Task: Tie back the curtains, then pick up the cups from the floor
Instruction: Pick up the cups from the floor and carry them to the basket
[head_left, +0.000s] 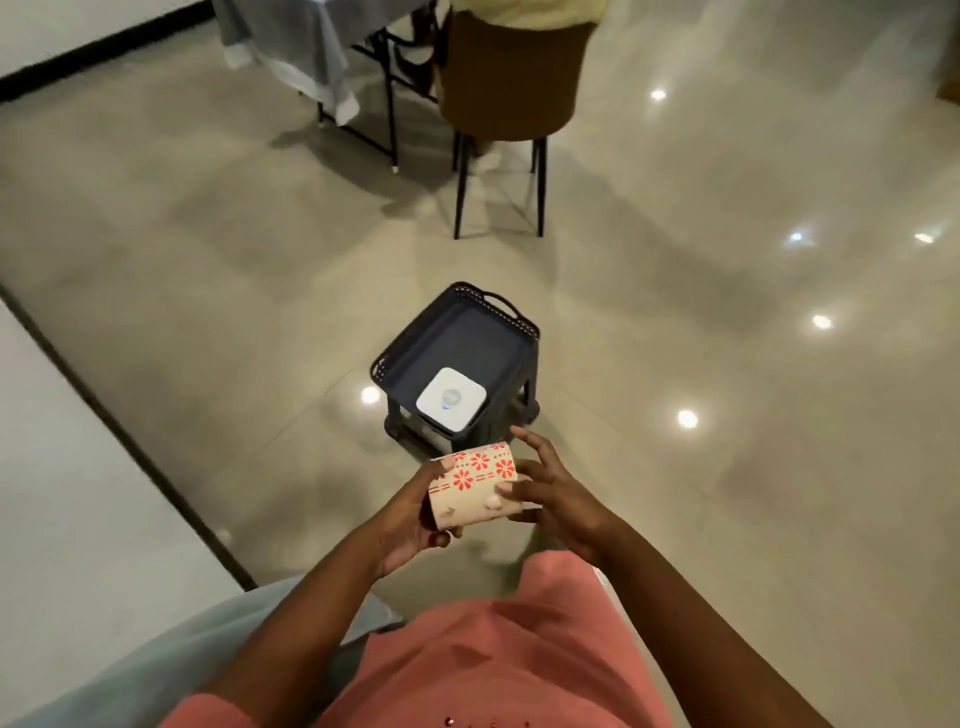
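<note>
Item 1, nearest: pink garment (498, 649) of the person, low in view.

Item 2: paper cup (472, 486), cream with red flower print, held on its side at waist height, off the floor. Left hand (410, 525): grip curled round the cup's narrow end from below, thumb on its side. Right hand (550, 493): fingers spread and loose, a fingertip touching the cup's wide end; it steadies, not clamps.

Item 3: dark tray (498, 312) set on a low stool, just beyond the hands, carrying a white square device (451, 399).

Item 4: glossy tiled floor (727, 364); no other cups show on it.

Item 5, farthest: brown chair (511, 78); table (291, 47) under a pale cloth.

Progress, as judged: curtains out of view, so that step cannot be checked. One cup is picked up; the tray looks a likely place for it.
</note>
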